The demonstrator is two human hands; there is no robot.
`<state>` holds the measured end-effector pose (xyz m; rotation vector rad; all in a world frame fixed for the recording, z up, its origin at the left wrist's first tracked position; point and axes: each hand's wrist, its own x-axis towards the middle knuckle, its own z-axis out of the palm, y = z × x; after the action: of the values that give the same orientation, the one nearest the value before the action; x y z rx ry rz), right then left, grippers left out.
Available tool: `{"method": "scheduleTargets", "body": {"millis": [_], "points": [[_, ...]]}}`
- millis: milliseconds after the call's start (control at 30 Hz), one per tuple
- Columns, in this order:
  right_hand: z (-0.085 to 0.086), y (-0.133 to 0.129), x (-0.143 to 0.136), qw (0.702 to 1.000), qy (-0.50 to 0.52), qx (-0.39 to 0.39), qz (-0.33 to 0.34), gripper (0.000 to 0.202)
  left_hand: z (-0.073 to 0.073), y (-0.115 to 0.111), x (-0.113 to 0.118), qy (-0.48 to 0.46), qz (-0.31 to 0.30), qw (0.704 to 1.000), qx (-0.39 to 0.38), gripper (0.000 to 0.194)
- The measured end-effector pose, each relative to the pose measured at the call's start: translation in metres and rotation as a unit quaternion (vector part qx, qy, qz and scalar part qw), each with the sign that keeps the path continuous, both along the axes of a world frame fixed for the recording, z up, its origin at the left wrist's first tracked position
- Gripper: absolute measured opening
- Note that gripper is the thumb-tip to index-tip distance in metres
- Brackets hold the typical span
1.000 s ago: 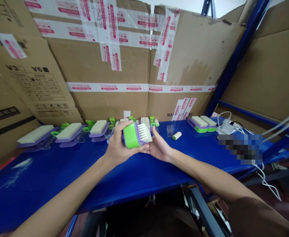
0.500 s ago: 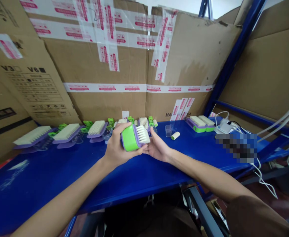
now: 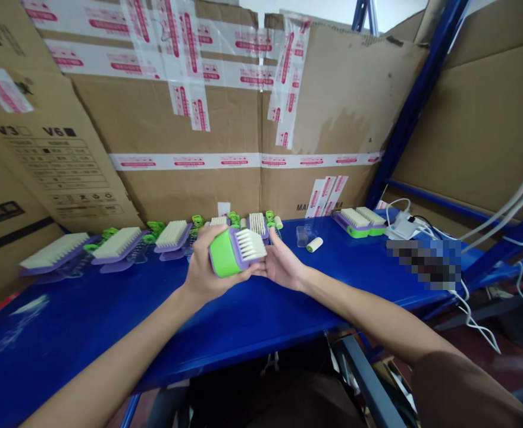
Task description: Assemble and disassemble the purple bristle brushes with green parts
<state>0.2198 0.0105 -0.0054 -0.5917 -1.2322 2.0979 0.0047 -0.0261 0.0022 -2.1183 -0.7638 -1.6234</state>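
My left hand (image 3: pixel 203 273) is wrapped round a green and purple brush (image 3: pixel 226 252), whose white bristles point right. My right hand (image 3: pixel 283 261) is open, palm toward the bristles, its fingers spread beside the brush's right end; some fingertips are hidden behind or close under it. Behind the hands, a row of purple brushes with cream bristles (image 3: pixel 171 236) and green clips (image 3: pixel 155 230) lies along the back of the blue table (image 3: pixel 243 327).
Right of the hands lie a small clear plastic piece (image 3: pixel 303 236) and a white roller with a green end (image 3: pixel 315 244). Two green-based brushes (image 3: pixel 363 223) sit farther right, near a white plug with cables (image 3: pixel 404 227). Cardboard (image 3: pixel 190 190) stands behind the table.
The brush and my left hand have shifted slightly left, and the brush is turned a little, showing more of its bristles. My right hand has stayed beside it. The whole view has shifted slightly.
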Motion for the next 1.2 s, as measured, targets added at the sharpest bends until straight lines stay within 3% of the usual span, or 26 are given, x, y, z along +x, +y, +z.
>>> {"method": "scheduleTargets", "body": {"millis": [100,200,333,467,633,733,867,1200], "points": [[0.0017,-0.0005,0.0009,1.000,0.004,0.007,0.007,0.097,0.0021,-0.0008,-0.0009,0.026,0.017,0.998,-0.059,0.095],[0.0014,-0.0018,0.0002,1.000,0.012,0.008,-0.002,0.096,0.0024,-0.0016,0.0005,0.000,0.025,1.000,-0.016,0.099],[-0.0011,-0.0029,-0.0022,1.000,0.012,-0.002,0.006,0.092,0.0007,-0.0021,0.0032,0.020,0.030,0.999,-0.039,0.100],[-0.0017,-0.0026,-0.0030,1.000,0.017,0.011,-0.002,0.091,0.0010,-0.0024,0.0034,0.004,0.001,0.999,0.038,0.103],[-0.0002,-0.0011,-0.0013,0.999,-0.002,0.024,-0.024,0.090,0.0050,-0.0026,0.0000,0.060,-0.008,0.998,-0.008,0.100],[0.0004,-0.0002,0.0003,0.999,-0.013,0.025,-0.041,0.093,0.0059,-0.0021,-0.0026,0.032,-0.004,0.999,0.019,0.102],[0.0012,-0.0002,0.0017,0.999,-0.007,0.028,-0.020,0.095,0.0057,-0.0020,-0.0029,0.043,0.004,0.998,-0.038,0.101],[0.0029,-0.0032,0.0013,0.999,-0.004,0.043,-0.021,0.094,0.0078,-0.0055,0.0017,-0.005,0.034,0.999,-0.036,0.097]]}}
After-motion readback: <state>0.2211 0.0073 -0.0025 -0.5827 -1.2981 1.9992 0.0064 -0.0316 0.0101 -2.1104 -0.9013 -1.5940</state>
